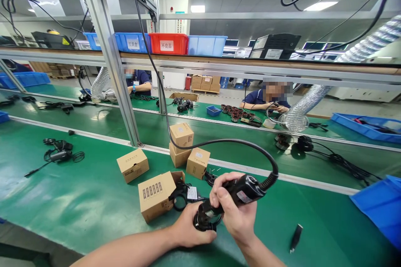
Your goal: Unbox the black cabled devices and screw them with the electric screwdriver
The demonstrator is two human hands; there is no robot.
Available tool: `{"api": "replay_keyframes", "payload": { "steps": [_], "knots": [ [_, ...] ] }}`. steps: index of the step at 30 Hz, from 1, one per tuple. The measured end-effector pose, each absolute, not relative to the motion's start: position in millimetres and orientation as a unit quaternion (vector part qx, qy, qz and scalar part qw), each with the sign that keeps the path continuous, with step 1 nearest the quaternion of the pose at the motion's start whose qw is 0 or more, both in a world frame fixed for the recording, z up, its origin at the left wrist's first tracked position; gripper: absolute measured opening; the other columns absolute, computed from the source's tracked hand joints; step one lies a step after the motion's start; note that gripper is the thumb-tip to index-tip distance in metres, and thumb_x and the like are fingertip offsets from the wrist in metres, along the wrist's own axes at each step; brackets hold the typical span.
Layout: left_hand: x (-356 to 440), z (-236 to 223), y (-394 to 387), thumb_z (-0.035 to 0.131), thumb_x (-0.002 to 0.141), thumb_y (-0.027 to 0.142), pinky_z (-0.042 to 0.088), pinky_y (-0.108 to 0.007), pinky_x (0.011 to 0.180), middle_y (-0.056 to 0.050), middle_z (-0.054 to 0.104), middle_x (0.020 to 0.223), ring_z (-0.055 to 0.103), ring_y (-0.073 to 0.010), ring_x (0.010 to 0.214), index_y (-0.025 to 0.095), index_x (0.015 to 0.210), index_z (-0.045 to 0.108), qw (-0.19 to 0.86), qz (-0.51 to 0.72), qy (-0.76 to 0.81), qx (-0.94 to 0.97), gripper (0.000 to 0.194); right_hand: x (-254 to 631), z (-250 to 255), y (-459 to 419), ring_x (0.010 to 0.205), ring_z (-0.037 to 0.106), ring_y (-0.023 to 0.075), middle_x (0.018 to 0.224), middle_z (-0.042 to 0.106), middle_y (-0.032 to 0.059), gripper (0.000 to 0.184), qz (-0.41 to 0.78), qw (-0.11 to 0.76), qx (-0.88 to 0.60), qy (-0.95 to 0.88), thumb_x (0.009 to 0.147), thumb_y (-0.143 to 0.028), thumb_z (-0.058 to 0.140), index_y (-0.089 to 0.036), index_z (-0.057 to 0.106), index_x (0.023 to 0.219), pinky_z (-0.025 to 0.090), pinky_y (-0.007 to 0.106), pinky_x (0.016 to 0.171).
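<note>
My right hand (pixel 236 210) is wrapped round a black corded electric screwdriver (pixel 250 188), which slants down to the left. Its thick cable loops from the back end up to the overhead frame. My left hand (pixel 188 227) is closed on a black part with a rounded end (pixel 202 222), right at the screwdriver's front end. The exact kind of this part and the contact at the tip are hidden by my fingers. Just beyond my left hand lies an open cardboard box (pixel 156 194), with a black cable and a white-labelled adapter (pixel 192 193) at its mouth.
Several small cartons (pixel 133 164) stand behind the open box. A small black tool (pixel 296 238) lies at the right, near a blue bin (pixel 380 206). Black cabled devices (pixel 61 154) rest at the left. A metal post (pixel 109 58) rises ahead; two co-workers sit across the bench.
</note>
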State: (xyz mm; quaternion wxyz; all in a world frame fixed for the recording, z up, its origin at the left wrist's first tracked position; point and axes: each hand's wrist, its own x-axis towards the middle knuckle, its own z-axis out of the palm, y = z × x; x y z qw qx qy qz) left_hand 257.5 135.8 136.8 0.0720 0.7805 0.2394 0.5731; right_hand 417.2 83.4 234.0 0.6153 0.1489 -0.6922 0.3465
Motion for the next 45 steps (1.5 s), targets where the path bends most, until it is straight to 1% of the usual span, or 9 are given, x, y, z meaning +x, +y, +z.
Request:
{"api": "replay_keyframes", "payload": {
  "steps": [5, 11, 18, 22, 26, 29, 35, 42, 45],
  "knots": [
    [259.8, 142.1, 126.9, 0.079, 0.069, 0.025, 0.031, -0.024, 0.062, -0.002, 0.047, 0.079, 0.036, -0.0103, 0.072, 0.011, 0.089, 0.056, 0.068, 0.575, 0.226, 0.784, 0.034, 415.0, 240.0, 93.1, 0.055, 0.058, 0.0039, 0.082, 0.059, -0.0031, 0.044, 0.36, 0.616, 0.125, -0.69, 0.086, -0.038, 0.07, -0.019, 0.036, 0.106, 0.052, 0.02, 0.053],
    [257.7, 136.8, 132.8, 0.078, 0.069, 0.024, 0.036, -0.024, 0.063, -0.003, 0.054, 0.082, 0.042, -0.011, 0.072, 0.01, 0.093, 0.06, 0.059, 0.572, 0.234, 0.784, 0.033, 408.4, 238.3, 101.1, 0.056, 0.059, 0.0035, 0.083, 0.06, -0.0023, 0.045, 0.35, 0.613, 0.116, -0.699, 0.085, -0.04, 0.071, -0.018, 0.038, 0.107, 0.052, 0.02, 0.054],
    [256.8, 135.0, 134.9, 0.077, 0.069, 0.021, 0.033, -0.022, 0.055, -0.001, 0.053, 0.074, 0.041, -0.0085, 0.064, 0.011, 0.087, 0.058, 0.059, 0.579, 0.246, 0.775, 0.028, 404.1, 237.5, 100.7, 0.056, 0.059, 0.0035, 0.082, 0.06, -0.0024, 0.045, 0.343, 0.596, 0.119, -0.716, 0.085, -0.04, 0.071, -0.018, 0.038, 0.107, 0.052, 0.019, 0.054],
    [257.6, 138.7, 132.1, 0.075, 0.07, 0.017, 0.035, -0.021, 0.054, -0.002, 0.058, 0.076, 0.045, -0.0085, 0.063, 0.009, 0.089, 0.061, 0.085, 0.571, 0.228, 0.784, 0.025, 399.3, 235.7, 98.2, 0.059, 0.057, 0.002, 0.082, 0.057, -0.0024, 0.051, 0.331, 0.628, 0.083, -0.699, 0.082, -0.045, 0.074, -0.017, 0.04, 0.107, 0.052, 0.018, 0.055],
    [258.8, 139.7, 130.3, 0.072, 0.071, 0.015, 0.035, -0.02, 0.054, -0.002, 0.058, 0.074, 0.044, -0.0078, 0.061, 0.009, 0.087, 0.059, 0.101, 0.566, 0.225, 0.786, 0.022, 397.3, 233.1, 97.3, 0.063, 0.057, 0.0015, 0.083, 0.057, -0.0015, 0.053, 0.316, 0.645, 0.051, -0.693, 0.081, -0.05, 0.074, -0.017, 0.041, 0.108, 0.053, 0.018, 0.058],
    [258.9, 139.3, 129.2, 0.072, 0.069, 0.015, 0.036, -0.021, 0.055, -0.003, 0.059, 0.077, 0.047, -0.0089, 0.064, 0.009, 0.089, 0.06, 0.099, 0.564, 0.228, 0.787, 0.024, 398.5, 232.0, 97.3, 0.064, 0.057, 0.0015, 0.082, 0.057, -0.0016, 0.052, 0.303, 0.647, 0.048, -0.698, 0.082, -0.05, 0.073, -0.018, 0.041, 0.108, 0.053, 0.018, 0.06],
    [256.6, 137.2, 132.6, 0.076, 0.067, 0.017, 0.036, -0.021, 0.056, -0.002, 0.057, 0.079, 0.045, -0.009, 0.066, 0.01, 0.092, 0.06, 0.064, 0.569, 0.254, 0.779, 0.03, 401.8, 235.2, 94.6, 0.067, 0.059, 0.0021, 0.084, 0.057, -0.0007, 0.056, 0.313, 0.654, 0.046, -0.688, 0.08, -0.052, 0.075, -0.017, 0.042, 0.11, 0.054, 0.018, 0.061],
    [255.6, 135.2, 135.1, 0.074, 0.069, 0.016, 0.03, -0.023, 0.056, -0.001, 0.054, 0.077, 0.04, -0.0086, 0.065, 0.012, 0.09, 0.057, 0.071, 0.557, 0.248, 0.789, 0.028, 406.7, 232.7, 95.8, 0.07, 0.062, 0.0014, 0.086, 0.059, -0.0005, 0.045, 0.279, 0.658, 0.071, -0.696, 0.084, -0.042, 0.073, -0.017, 0.045, 0.108, 0.056, 0.016, 0.065],
    [252.2, 134.6, 137.0, 0.078, 0.072, 0.02, 0.035, -0.024, 0.064, -0.003, 0.054, 0.084, 0.042, -0.0106, 0.073, 0.011, 0.096, 0.058, 0.092, 0.581, 0.241, 0.771, 0.032, 414.2, 234.1, 94.7, 0.065, 0.063, 0.0026, 0.09, 0.061, -0.0004, 0.041, 0.269, 0.663, 0.132, -0.686, 0.086, -0.035, 0.07, -0.019, 0.043, 0.111, 0.056, 0.017, 0.06]
  ]
}}
